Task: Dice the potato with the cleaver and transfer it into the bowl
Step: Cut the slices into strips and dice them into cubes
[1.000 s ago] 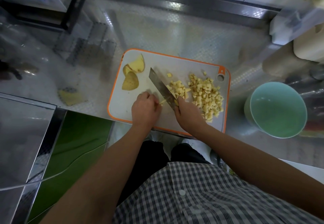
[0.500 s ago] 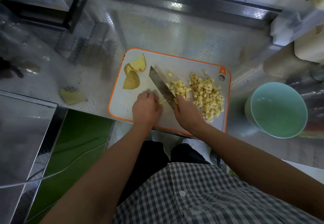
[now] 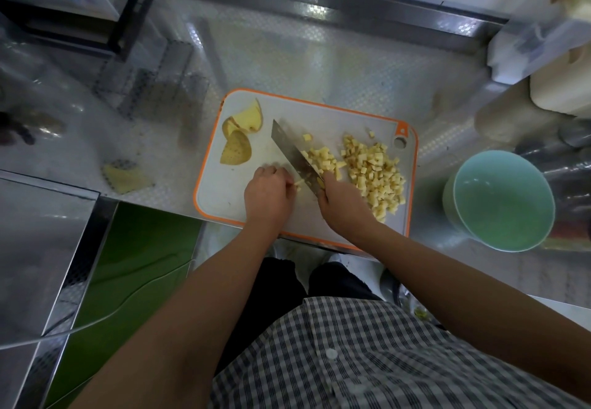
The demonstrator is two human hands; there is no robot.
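A white cutting board with an orange rim [image 3: 224,203] lies on the steel counter. My right hand [image 3: 343,205] grips the cleaver [image 3: 289,149], whose blade slants across the board. My left hand [image 3: 268,192] holds down a few thin potato strips [image 3: 298,183] right beside the blade. Diced potato [image 3: 374,175] is heaped on the board's right half, with a smaller heap against the blade. Several potato slices with skin [image 3: 238,151] lie at the board's far left. The pale green bowl [image 3: 499,199] stands off the board's right edge with nothing in it.
A potato peel [image 3: 126,176] lies on the counter left of the board. A black rack [image 3: 124,8] stands at the back left. White containers [image 3: 543,47] crowd the back right. The counter's near edge runs just under the board.
The cleaver and both hands stay in nearly the same place; the strips under my left hand look shorter and the small heap of cubes by the blade has grown slightly.
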